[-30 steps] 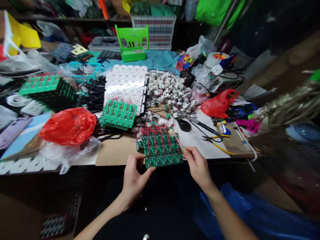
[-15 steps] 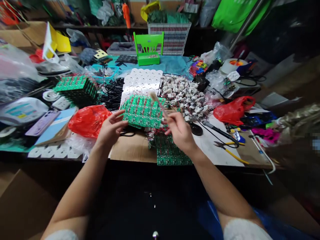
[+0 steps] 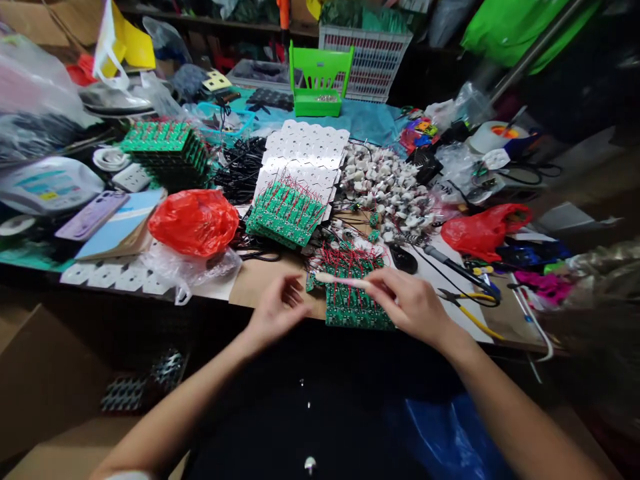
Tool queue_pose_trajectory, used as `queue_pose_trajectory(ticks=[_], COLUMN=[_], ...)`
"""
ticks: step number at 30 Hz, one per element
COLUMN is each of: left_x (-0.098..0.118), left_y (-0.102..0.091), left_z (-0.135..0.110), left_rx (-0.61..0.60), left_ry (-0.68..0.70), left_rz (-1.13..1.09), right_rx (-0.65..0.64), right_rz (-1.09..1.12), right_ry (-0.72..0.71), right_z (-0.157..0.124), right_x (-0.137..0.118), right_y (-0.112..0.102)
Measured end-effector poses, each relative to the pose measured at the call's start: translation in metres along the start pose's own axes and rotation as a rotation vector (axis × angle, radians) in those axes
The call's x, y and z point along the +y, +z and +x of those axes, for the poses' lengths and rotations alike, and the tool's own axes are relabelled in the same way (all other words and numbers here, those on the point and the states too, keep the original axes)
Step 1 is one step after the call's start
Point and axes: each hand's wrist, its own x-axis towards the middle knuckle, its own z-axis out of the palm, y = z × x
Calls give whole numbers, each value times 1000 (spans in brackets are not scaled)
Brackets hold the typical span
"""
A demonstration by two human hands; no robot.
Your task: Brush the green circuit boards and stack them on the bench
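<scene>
My right hand (image 3: 407, 303) pinches a thin pale stick (image 3: 340, 281) that points left over a stack of green circuit boards with red wires (image 3: 355, 293) at the table's front edge. My left hand (image 3: 277, 310) hovers just left of that stack with its fingers loosely curled and nothing visible in them. A second pile of green boards with red wires (image 3: 285, 215) lies further back on white perforated sheets (image 3: 305, 150). Neither hand touches that pile.
A red plastic bag (image 3: 195, 221) lies left of centre, another red bag (image 3: 483, 230) to the right. White small parts (image 3: 387, 187) are heaped behind the boards. A soldering iron (image 3: 457, 267), yellow-handled pliers (image 3: 465, 305), a tall board stack (image 3: 165, 150) and a green tray (image 3: 317, 83) crowd the table.
The board pile that both hands held up half a second ago now lies on the white sheets. Both hands have come back down to the stack at the front edge.
</scene>
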Motion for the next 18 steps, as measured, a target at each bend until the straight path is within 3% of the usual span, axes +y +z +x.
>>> queue_pose_trajectory(ticks=[1, 3, 6, 11, 18], left_x=[-4, -13, -22, -24, -20], left_y=[17, 46, 69, 75, 77], left_z=[-16, -36, -41, -34, -34], left_rx=[-95, -162, -102, -34, -4], left_ry=[-93, -212, -280, -311, -361], left_rz=[-88, -199, -306, -395, -469], right_rx=[-26, -79, -132, -138, 33], right_rz=[-25, -79, -155, -270, -503], right_ry=[-8, -22, -60, -147, -139], right_z=[-15, -37, -52, -46, -2], right_x=[0, 0, 0, 4, 27], right_y=[-1, 1, 9, 12, 12])
